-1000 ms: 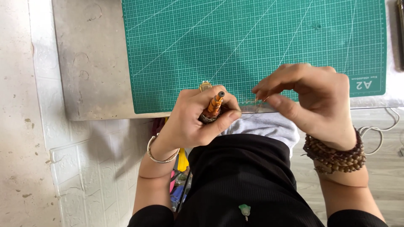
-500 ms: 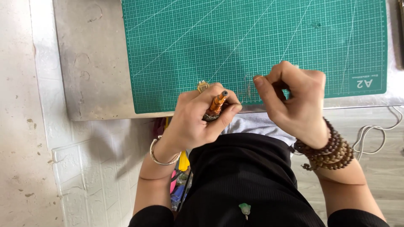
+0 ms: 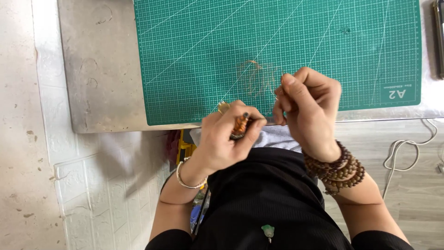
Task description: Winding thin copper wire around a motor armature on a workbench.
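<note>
Left hand [image 3: 222,139] is closed around a small copper-coloured spool [image 3: 240,125], held between thumb and fingers at the near edge of the table; a gold-coloured ring or cap [image 3: 223,107] shows just beyond the knuckles. A thin metal bangle [image 3: 186,178] sits on that wrist. Right hand [image 3: 309,109] is pinched narrow, thumb and forefinger pressed together on something too fine to identify, possibly a strand of wire running toward the spool; the strand itself cannot be made out with certainty. Several rows of brown wooden beads [image 3: 340,167] wrap the right wrist.

Nearest the camera, a black garment [image 3: 268,203] covers the person's lap, with a small pale green pendant [image 3: 268,230] lying on it and a white cloth [image 3: 273,136] showing beneath the hands. Coloured objects, yellow among them [image 3: 186,147], are visible to the left of the lap, too hidden to name.

Both hands hover at the near edge of a green cutting mat [image 3: 194,55], which lies on a grey metal table [image 3: 101,69]. Just beyond the right hand, a loose tangle of fine brownish wire [image 3: 256,76] rests on the mat, blurred. A white cable [image 3: 407,148] trails over the wooden floor at right. A dark object [image 3: 440,37] lies at the far right edge of the table, cut off by the frame.
</note>
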